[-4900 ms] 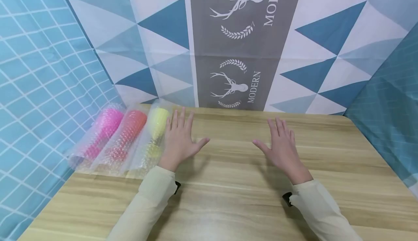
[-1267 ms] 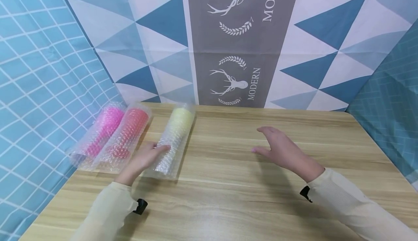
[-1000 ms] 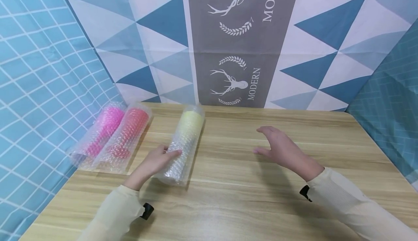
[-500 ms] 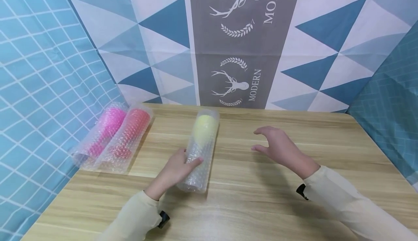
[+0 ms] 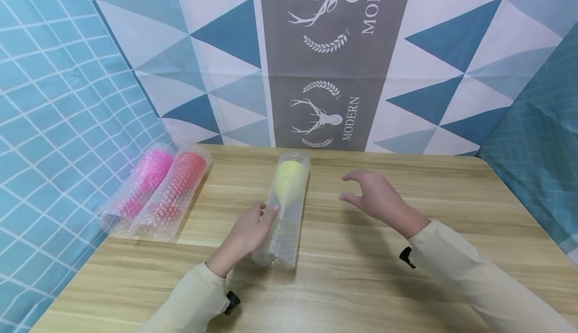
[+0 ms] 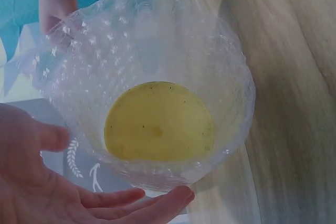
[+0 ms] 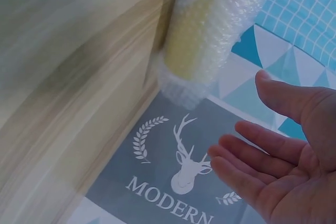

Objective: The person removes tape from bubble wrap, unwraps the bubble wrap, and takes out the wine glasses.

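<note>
A yellow goblet [image 5: 289, 177] lies on the table inside a bubble wrap sleeve [image 5: 285, 235], pointing away from me. My left hand [image 5: 248, 230] is at the sleeve's left side, thumb overlapping its top in the head view. In the left wrist view its fingers are loosely extended beside the wrap, not closed round it. That view looks into the sleeve's near end, at the goblet's round yellow foot [image 6: 157, 124]. Off to the right, my right hand [image 5: 377, 197] hovers over the table with fingers loosely bent, holding nothing; the right wrist view shows its palm [image 7: 294, 182] facing the sleeve.
Two more wrapped goblets, one pink [image 5: 153, 170] and one red [image 5: 187, 170], lie side by side at the table's left end. A patterned cloth backdrop [image 5: 235, 92] rises behind the wooden table [image 5: 343, 283]; blue gridded cloth [image 5: 58, 122] hangs on the left.
From beside the red one, the yellow goblet in its sleeve has moved right to mid-table with my left hand, whose grip has now loosened. My right hand has shifted slightly left.
</note>
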The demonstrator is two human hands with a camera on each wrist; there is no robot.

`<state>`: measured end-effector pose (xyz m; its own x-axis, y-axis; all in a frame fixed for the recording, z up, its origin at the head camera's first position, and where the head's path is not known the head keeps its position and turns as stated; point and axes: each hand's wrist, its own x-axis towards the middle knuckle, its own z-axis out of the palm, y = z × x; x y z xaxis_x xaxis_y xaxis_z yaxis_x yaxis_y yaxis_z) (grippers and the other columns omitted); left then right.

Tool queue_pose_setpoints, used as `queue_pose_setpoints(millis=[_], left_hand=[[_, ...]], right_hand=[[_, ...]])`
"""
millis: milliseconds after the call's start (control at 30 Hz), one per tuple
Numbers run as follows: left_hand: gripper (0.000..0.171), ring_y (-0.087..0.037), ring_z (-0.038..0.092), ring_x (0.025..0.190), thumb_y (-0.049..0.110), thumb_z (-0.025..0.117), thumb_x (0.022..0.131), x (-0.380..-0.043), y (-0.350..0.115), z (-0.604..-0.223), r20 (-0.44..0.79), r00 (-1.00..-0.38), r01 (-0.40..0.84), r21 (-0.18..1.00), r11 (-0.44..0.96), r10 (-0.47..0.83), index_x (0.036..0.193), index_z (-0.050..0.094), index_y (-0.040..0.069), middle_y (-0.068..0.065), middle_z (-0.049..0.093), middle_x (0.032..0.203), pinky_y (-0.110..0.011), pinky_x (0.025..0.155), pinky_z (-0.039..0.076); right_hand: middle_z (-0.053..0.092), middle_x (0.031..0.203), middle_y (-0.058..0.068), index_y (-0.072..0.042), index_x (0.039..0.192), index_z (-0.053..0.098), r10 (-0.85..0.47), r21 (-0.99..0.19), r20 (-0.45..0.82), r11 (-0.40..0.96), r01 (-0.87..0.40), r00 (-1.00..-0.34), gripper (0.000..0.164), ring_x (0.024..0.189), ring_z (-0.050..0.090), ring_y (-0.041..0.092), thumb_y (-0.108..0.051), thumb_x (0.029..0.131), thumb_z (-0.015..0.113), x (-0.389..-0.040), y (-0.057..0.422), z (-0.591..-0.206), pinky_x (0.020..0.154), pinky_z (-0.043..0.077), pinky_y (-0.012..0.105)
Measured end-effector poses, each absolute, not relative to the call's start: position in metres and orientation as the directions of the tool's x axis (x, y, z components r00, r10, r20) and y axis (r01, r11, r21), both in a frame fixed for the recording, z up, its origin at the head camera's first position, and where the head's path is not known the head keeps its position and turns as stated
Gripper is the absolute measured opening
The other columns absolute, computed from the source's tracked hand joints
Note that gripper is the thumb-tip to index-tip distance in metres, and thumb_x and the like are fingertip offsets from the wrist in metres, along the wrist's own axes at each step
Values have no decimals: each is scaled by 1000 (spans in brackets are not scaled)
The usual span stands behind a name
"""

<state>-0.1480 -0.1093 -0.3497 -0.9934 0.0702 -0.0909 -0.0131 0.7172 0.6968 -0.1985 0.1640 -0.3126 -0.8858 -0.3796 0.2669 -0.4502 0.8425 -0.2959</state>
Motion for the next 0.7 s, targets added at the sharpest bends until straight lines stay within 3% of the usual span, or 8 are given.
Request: queue_pose_setpoints(millis=[233, 400, 700], left_hand=[[57, -41, 59, 115, 37, 50, 98, -145, -107, -350, -53, -995, 21, 711, 703, 84, 136, 43, -6, -26, 52, 137, -51, 94, 53], [66, -41, 59, 116, 41, 57, 93, -146, -105, -350, -85, -994, -11, 714, 700, 71, 136, 42, -8, -28, 51, 137, -50, 93, 54], [71, -43, 59, 113, 47, 58, 91, -152, -103, -353, -147, -984, -37, 710, 703, 97, 132, 47, -10, -30, 58, 126, -51, 91, 54]], right_hand=[[73, 107, 16, 0, 109, 70, -417, -292, 325, 809, -509, -849, 36, 100, 69, 32, -24, 82, 76, -205, 153, -304, 86, 57, 46], [73, 105, 16, 0, 107, 71, -433, -304, 330, 793, -528, -839, 34, 98, 69, 31, -22, 82, 76, -208, 147, -300, 85, 58, 44], [74, 102, 15, -1, 104, 72, -436, -326, 289, 792, -516, -852, 29, 95, 69, 30, -21, 84, 73, -216, 143, -291, 83, 57, 43]])
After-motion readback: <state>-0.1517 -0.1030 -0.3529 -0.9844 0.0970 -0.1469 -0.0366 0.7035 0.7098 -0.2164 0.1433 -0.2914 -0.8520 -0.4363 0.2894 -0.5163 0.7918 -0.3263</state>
